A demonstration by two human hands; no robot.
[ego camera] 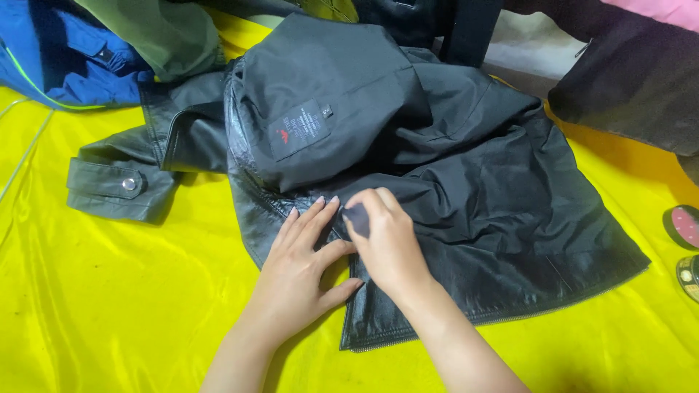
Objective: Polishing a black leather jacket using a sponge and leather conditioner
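Yellow cloth (109, 306) spread under a black leather jacket (473, 189).
Right hand (386, 244) pinches a small dark patch (357, 218) against the jacket's lining; left hand (302, 255) lies flat, fingers spread, at its nine o'clock. Blue garment (51, 58) at ten o'clock.

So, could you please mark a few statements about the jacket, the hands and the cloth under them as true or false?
1. The black jacket lies on a yellow cloth. True.
2. The left hand lies flat on the jacket with its fingers spread. True.
3. The right hand is lifted clear of the jacket. False: it presses on the jacket beside the left hand.
4. A blue garment lies at the far left. True.
5. The sewn-in label on the lining is white. False: it is dark grey.
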